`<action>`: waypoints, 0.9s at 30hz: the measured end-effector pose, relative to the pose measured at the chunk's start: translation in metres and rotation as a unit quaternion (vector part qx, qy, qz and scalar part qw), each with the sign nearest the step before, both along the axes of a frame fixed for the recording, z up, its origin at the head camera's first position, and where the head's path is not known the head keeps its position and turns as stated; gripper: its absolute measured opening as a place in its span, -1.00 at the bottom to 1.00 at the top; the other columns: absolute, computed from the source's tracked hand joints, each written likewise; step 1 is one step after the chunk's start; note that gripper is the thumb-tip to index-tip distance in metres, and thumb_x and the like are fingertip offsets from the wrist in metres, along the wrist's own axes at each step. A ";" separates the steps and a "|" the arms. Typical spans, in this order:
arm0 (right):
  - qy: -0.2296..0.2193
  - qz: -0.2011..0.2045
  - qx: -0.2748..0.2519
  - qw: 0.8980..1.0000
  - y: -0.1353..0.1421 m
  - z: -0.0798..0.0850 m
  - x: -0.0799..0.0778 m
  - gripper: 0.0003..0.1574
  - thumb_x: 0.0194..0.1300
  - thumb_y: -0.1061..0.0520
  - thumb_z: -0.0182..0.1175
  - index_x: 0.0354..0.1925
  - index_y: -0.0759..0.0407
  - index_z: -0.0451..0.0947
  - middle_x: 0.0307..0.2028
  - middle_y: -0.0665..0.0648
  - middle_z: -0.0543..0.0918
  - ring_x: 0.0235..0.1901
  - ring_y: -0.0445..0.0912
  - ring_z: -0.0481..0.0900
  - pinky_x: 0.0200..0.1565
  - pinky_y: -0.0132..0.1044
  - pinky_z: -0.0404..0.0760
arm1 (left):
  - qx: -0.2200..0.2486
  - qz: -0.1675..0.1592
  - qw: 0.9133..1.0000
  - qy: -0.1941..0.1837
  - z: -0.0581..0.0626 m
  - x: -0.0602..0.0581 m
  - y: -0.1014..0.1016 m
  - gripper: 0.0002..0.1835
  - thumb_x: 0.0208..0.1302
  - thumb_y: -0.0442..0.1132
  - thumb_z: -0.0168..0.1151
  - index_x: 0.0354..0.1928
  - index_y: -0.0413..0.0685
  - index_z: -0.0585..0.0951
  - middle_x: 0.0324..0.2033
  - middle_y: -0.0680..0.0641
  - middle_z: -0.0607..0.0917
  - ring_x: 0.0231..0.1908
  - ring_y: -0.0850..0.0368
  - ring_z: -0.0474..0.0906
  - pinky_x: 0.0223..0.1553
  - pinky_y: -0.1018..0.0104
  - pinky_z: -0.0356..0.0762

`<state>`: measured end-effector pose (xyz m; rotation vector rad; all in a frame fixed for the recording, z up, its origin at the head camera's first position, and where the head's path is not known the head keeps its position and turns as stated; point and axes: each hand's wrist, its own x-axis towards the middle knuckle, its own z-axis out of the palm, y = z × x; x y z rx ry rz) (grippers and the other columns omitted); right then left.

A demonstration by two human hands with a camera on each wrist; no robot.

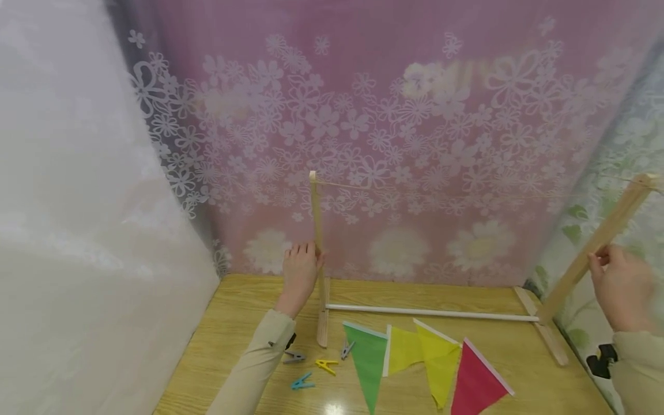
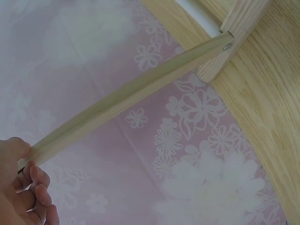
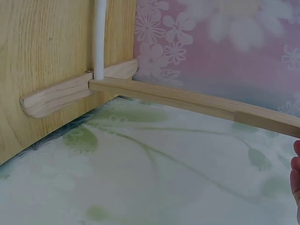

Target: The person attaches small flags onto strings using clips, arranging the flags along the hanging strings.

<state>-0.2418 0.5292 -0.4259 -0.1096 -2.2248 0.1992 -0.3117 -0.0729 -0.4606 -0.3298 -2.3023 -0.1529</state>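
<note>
A wooden frame stands at the back of the table, with a left post [image 1: 318, 222], a right post [image 1: 596, 245] and a white rod [image 1: 430, 312] joining their feet. My left hand [image 1: 301, 274] pinches the left post around its middle; the left wrist view shows the thumb and curled fingers [image 2: 40, 180] at that post. Over on the right, my right hand [image 1: 622, 285] grips the right post between thumb and fingers. Only its fingertips [image 3: 295, 173] enter the right wrist view, beside the post. A thin string [image 1: 344, 185] runs between the post tops.
Green [image 1: 367, 360], yellow [image 1: 438, 357] and red [image 1: 479, 377] pennants lie in front of the rod. Several clothespins, among them a yellow one [image 1: 326, 365] and a blue one [image 1: 302, 381], lie to their left. A flowered pink curtain [image 1: 389, 144] hangs behind the table.
</note>
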 end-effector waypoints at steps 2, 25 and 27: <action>0.019 0.005 0.015 1.000 -0.005 -0.004 -0.003 -0.79 0.34 0.38 0.26 -0.30 0.48 0.40 -0.42 0.53 0.51 -0.53 0.40 0.43 -0.52 0.15 0.31 | 0.007 -0.001 1.000 -0.002 -0.001 0.001 -0.004 -0.66 0.37 0.06 0.33 -0.36 -0.03 0.53 -0.49 -0.03 0.61 -0.37 -0.02 0.55 -0.34 0.17 0.47; 0.107 0.042 0.031 0.993 -0.025 -0.020 -0.012 -0.78 0.40 0.33 0.20 -0.28 0.52 0.41 -0.39 0.52 0.46 -0.38 0.46 0.41 -0.24 0.31 0.34 | 0.030 -0.020 0.999 -0.012 -0.002 -0.001 -0.033 -0.74 0.41 -0.08 0.33 -0.30 -0.12 0.57 -0.44 -0.10 0.69 -0.35 -0.09 0.55 -0.31 0.10 0.53; 0.104 0.042 0.023 0.993 -0.028 -0.019 -0.010 -0.79 0.40 0.34 0.20 -0.28 0.52 0.41 -0.39 0.52 0.46 -0.38 0.46 0.41 -0.25 0.31 0.34 | 0.032 -0.023 0.999 -0.018 -0.002 -0.001 -0.035 -0.74 0.42 -0.09 0.32 -0.29 -0.13 0.57 -0.43 -0.11 0.69 -0.35 -0.09 0.55 -0.30 0.09 0.54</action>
